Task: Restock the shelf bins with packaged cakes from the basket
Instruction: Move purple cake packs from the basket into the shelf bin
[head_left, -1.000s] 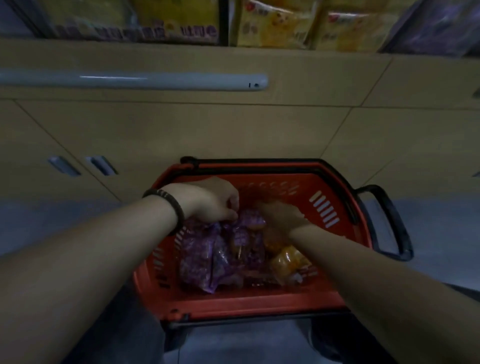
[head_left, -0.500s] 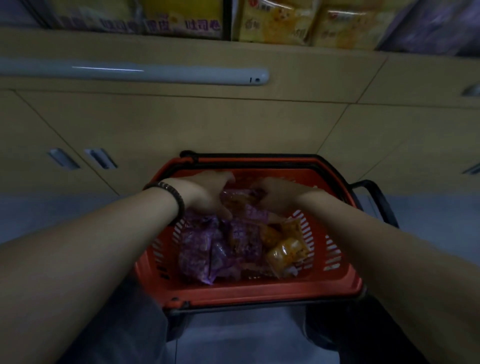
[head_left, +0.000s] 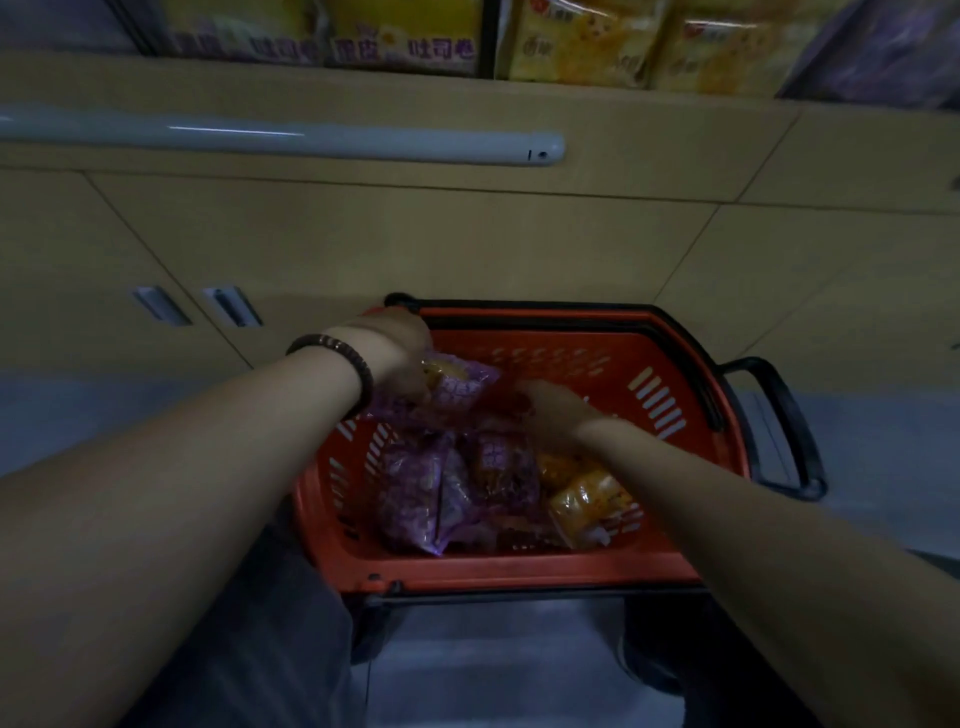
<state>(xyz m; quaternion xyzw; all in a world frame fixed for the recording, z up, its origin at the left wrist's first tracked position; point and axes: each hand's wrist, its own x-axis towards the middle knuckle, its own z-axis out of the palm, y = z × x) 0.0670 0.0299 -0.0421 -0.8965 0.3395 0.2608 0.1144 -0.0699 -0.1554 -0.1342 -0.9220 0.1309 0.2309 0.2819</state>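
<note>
**Cakes coming out of the basket**

The left hand (head_left: 397, 353) pinches a purple cake packet (head_left: 460, 382) just over the red basket (head_left: 519, 571). The right hand (head_left: 553, 415) reaches among the others, and I can't tell whether it has a grip. I'd lift by the wrapper without squeezing, then go up to the shelf bins (head_left: 488, 39).

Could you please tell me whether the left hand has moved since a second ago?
Yes: the left hand has moved toward the far rim of the basket, gripping a purple pack.
</note>
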